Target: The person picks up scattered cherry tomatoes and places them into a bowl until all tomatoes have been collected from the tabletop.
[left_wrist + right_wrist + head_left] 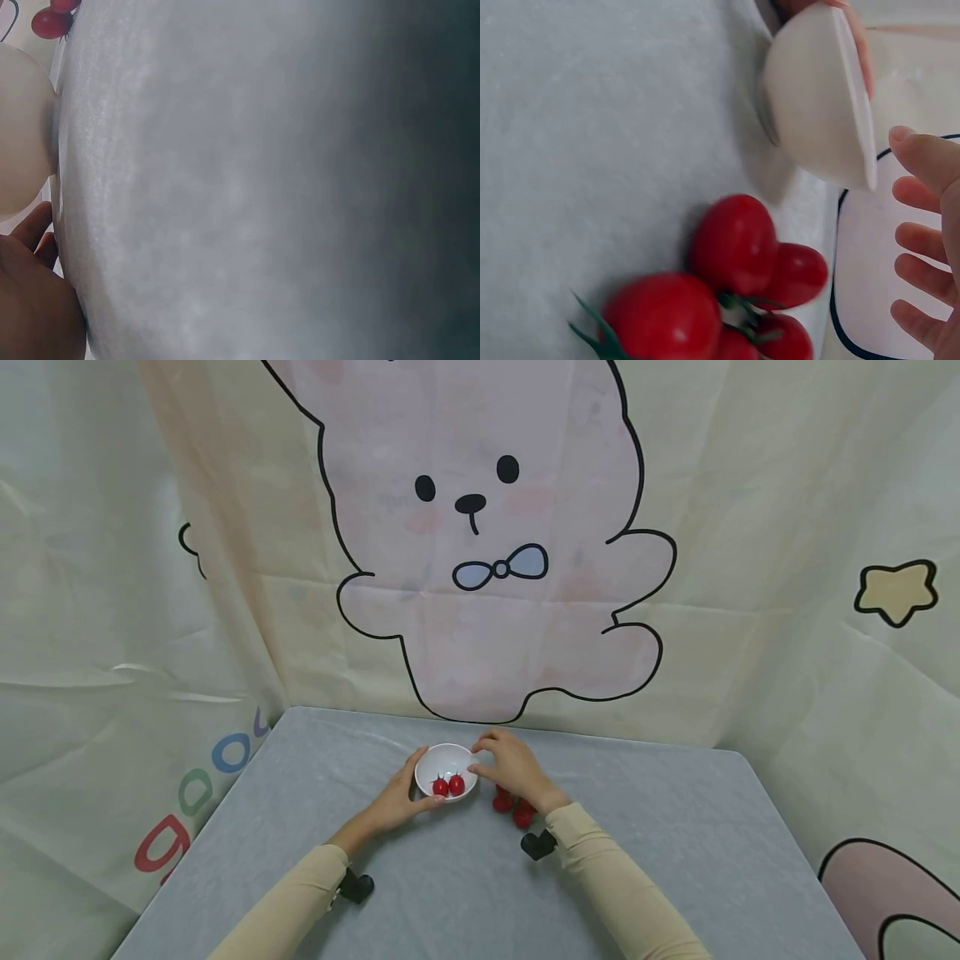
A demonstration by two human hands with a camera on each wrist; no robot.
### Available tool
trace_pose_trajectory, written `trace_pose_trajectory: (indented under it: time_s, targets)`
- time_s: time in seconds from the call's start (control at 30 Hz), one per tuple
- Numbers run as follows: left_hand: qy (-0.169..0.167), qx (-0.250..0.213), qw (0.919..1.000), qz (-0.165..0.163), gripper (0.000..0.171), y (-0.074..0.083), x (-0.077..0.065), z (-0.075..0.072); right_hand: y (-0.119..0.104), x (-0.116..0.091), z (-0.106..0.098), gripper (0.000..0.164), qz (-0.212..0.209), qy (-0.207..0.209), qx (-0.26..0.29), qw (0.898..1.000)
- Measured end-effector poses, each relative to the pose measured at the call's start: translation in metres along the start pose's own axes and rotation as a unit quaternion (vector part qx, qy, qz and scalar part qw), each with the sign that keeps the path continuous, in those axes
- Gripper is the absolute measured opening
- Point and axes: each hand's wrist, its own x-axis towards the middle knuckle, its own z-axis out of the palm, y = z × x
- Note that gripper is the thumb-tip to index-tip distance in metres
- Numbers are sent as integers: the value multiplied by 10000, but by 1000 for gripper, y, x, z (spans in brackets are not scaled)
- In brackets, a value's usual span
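Observation:
A small white bowl (441,758) is on the grey table with two red cherry tomatoes (457,785) inside. My left hand (392,802) grips it from the left, fingers along its far side and thumb at the near rim. Over by the bowl's right rim is my right hand (513,768), with nothing seen in its fingers. The right wrist view shows that hand's fingers (922,240) loosely bent and apart from the bowl. Several cherry tomatoes (735,244) with green stems lie clustered on the table below the right hand, partly hidden by it in the head view.
Grey cloth covers the table (420,893). A cartoon-printed curtain (480,643) hangs right behind its far edge, and more fabric hangs at both sides. Each wrist carries a black strap-on piece (356,887).

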Motion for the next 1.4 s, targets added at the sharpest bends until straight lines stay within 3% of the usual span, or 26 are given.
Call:
trace_pose_trajectory:
  time_s: [0.43,0.8,1.07,1.4]
  targets:
    - [-8,-42,10000,-36,102,3,-2,0,16,-5,-32,35,99,125,77,9998]
    - [-68,-100,9999,-110,103,2,-2,1,32,-16,-41,37,458,119,108,9988]
    - [-45,-115,9999,-67,103,3,-2,0,38,-23,-39,37,352,189,-79,9992]
    - [-47,-84,9999,-123,104,0,-1,1,51,-35,-22,33,470,79,-278,9985]
